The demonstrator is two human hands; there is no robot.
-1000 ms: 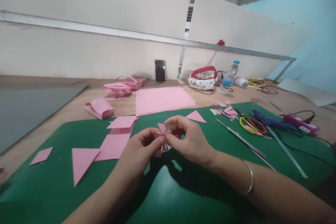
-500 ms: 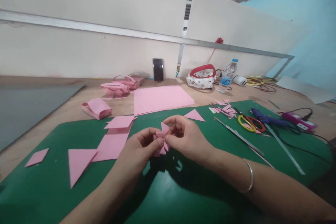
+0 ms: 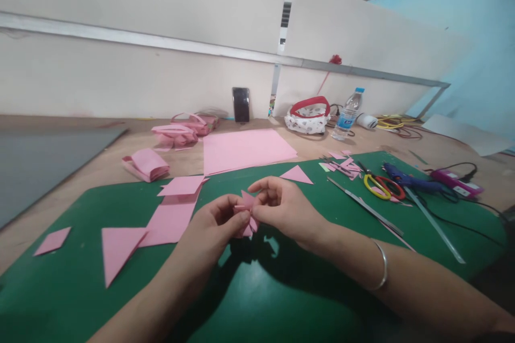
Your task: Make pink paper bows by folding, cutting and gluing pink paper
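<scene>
A small pink folded-paper flower (image 3: 248, 200) is pinched between both hands above the green mat (image 3: 249, 300). My left hand (image 3: 219, 222) grips its left side with thumb and fingers. From the right, my right hand (image 3: 284, 209) closes thumb and forefinger on the flower's edge; the fingertips cover part of it. Left of my left hand lie pink paper sheets (image 3: 167, 222), a pink paper triangle (image 3: 120, 249) and a small pink paper diamond (image 3: 53, 241). Another pink triangle (image 3: 298, 174) rests just beyond my right hand.
On the right lie scissors (image 3: 377, 187), a blue glue gun (image 3: 410, 178), a glue stick (image 3: 436, 228), a metal strip (image 3: 364, 204) and paper scraps (image 3: 348, 167). Behind stand a water bottle (image 3: 348, 115), a pouch (image 3: 308, 118), a phone (image 3: 241, 104) and a pink paper stack (image 3: 245, 150).
The flower has turned slightly in my fingers, its upright petal now leaning further left. Both hands keep their grip in nearly the same place, and the view has shifted a little.
</scene>
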